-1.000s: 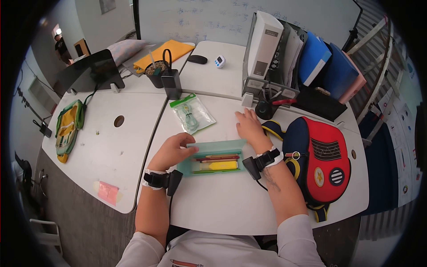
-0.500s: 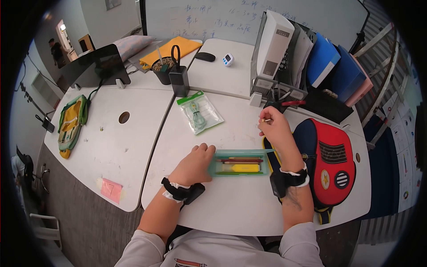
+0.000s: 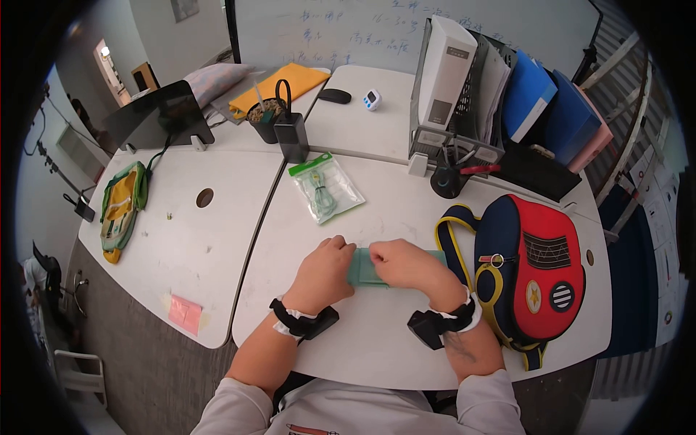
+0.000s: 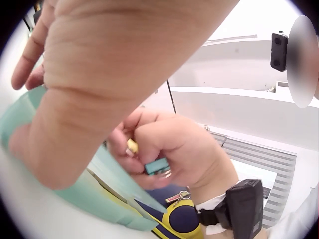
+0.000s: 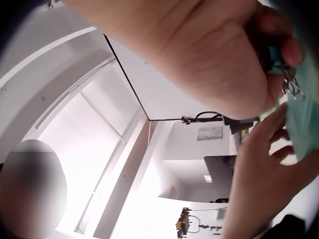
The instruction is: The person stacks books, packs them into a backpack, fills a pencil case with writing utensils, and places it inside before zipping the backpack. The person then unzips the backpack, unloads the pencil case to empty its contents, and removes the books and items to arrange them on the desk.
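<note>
The left hand [image 3: 319, 274] grips the left end of a translucent green pencil box [image 3: 368, 271], its thumb along the near side. Over the box's right part is the right hand [image 3: 415, 268], fingers curled. In the left wrist view, that right hand [image 4: 179, 142] holds a teal binder clip [image 4: 157, 166] against its palm and a small yellow piece [image 4: 132, 147] between its fingers. The clip's wire handles also show in the right wrist view, beside the green box [image 5: 302, 117]. From the head view, the box's contents are hidden.
A red and navy backpack [image 3: 540, 268] lies right of the box. Behind are a bagged green cable [image 3: 324, 190], a pen holder [image 3: 446, 183], a black box [image 3: 292, 138] and a file rack with folders [image 3: 453, 76]. A green-yellow pouch [image 3: 123, 206] lies far left.
The right hand has moved from beside the pen holder, left and nearer, to the pencil box. The left hand remains at the box's left end. The pencils are no longer visible from the head.
</note>
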Demonstrator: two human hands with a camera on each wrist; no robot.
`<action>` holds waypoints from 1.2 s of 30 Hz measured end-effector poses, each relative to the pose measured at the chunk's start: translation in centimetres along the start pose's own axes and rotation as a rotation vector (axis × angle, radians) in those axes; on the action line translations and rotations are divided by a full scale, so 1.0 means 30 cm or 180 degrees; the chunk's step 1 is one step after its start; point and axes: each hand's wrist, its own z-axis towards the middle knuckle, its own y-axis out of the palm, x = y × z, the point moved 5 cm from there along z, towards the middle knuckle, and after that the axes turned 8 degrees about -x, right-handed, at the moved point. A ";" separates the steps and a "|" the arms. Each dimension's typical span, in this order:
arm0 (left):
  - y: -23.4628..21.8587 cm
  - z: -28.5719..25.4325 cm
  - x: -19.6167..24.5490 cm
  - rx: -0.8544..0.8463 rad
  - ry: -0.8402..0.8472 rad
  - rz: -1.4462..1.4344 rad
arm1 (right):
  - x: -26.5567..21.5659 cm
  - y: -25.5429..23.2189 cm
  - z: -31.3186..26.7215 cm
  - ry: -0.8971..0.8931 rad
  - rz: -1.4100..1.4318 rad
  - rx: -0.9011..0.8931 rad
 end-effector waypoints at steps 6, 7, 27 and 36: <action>-0.038 -0.005 -0.023 0.0113 0.0239 -0.0406 | 0.003 0.003 0.011 0.0353 -0.0109 -0.0539; -0.053 0.001 -0.038 0.0091 0.0321 -0.0655 | 0.004 0.003 0.008 0.0472 -0.0050 -0.0693; 0.036 0.075 -0.229 -0.0129 -0.0942 -0.3116 | -0.059 0.074 -0.002 -0.1177 0.0148 0.0790; 0.007 0.072 -0.232 -0.0324 -0.0667 -0.2829 | -0.059 0.008 -0.028 -0.1148 -0.0200 0.1122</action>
